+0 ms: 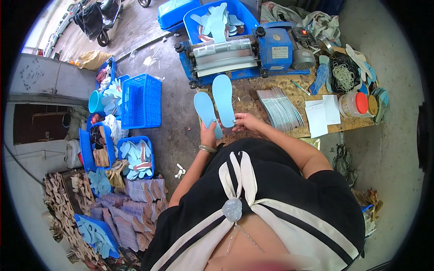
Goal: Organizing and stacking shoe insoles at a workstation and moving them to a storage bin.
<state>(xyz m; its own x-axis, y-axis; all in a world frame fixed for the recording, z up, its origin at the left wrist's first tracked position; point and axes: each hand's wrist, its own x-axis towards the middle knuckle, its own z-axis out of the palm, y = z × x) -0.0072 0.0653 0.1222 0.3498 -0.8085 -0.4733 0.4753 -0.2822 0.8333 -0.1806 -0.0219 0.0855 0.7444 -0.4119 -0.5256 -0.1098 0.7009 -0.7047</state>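
Observation:
My left hand [208, 135] is closed around the lower part of a light blue insole [204, 107], which tilts up to the left. Beside it a second light blue insole [222, 95] points toward the blue roller machine [226, 63], its heel end pinched in the fingers of my right hand [247, 122]. The left hand's fingertips also come close to this second insole; whether they touch it I cannot tell. To the right of my right hand, a neat row of stacked insoles [280, 108] lies on the wooden bench [296, 97].
Behind the machine stands a blue bin [189, 25] of insoles. White papers [316, 118], a pen [300, 87] and a red-lidded jar [353, 104] lie to the right. On the left floor are a blue basket [141, 101], filled bins and insole bundles [131, 210].

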